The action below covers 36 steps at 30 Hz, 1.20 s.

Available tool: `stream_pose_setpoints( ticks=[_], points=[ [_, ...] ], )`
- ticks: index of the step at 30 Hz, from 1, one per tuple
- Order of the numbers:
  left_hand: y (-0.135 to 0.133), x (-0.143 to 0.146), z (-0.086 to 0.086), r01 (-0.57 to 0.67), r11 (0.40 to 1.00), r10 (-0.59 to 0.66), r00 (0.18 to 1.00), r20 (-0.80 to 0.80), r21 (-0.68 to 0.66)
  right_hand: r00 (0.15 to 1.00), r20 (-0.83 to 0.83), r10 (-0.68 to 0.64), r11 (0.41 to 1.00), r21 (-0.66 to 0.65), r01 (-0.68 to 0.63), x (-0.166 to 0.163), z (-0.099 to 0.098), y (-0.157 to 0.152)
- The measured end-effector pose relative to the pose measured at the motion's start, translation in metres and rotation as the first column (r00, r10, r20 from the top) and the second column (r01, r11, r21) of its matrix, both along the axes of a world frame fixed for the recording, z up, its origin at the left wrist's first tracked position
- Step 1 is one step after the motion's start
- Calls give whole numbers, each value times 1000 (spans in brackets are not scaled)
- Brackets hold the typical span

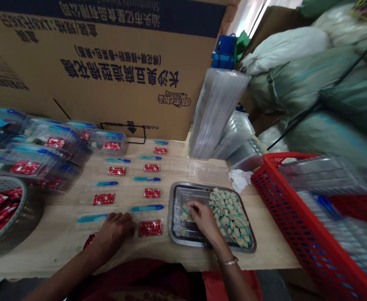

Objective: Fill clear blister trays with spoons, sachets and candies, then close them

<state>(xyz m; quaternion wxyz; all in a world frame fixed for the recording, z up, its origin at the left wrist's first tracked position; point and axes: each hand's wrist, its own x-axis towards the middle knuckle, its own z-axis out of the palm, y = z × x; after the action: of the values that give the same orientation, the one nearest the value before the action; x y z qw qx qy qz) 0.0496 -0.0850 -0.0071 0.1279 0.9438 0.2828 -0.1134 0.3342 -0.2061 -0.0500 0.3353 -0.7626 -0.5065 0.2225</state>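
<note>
Right grip pressing on green sachets, hold unclear | steel tray sitting at 1 o'clock | left grip curling, hold unclear, beside blue spoon

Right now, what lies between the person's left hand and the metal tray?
In the head view, a red packet lies between the left hand and the metal tray.
</note>
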Motion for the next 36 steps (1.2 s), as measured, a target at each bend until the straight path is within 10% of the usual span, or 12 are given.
stream_pose_setpoints(
  ticks=[12, 17, 23, 29, 36],
  points=[
    [-3, -8, -12, -30, 994, 16, 991, 136, 104, 903, 362, 230, 969, -174, -177, 0, 11, 11],
    [-3, -4, -2, -101, 991, 62, 921, 384, 83, 993, 88, 81, 996, 37, -85, 7, 11, 0],
    [-17, 93, 2, 119, 980, -40, 903, 428, -161, 938, -346, -24, 988, 136, 75, 6, 10, -21],
    [-27, 164, -18, 270, 958, -230, 924, 305, -97, 968, -249, -21, 991, 119, 53, -9, 17, -54],
    [-17, 158, -28, 45, 857, 177, 910, 376, -513, 983, -181, -39, 995, 88, 56, -19, 15, -61]
  ],
)
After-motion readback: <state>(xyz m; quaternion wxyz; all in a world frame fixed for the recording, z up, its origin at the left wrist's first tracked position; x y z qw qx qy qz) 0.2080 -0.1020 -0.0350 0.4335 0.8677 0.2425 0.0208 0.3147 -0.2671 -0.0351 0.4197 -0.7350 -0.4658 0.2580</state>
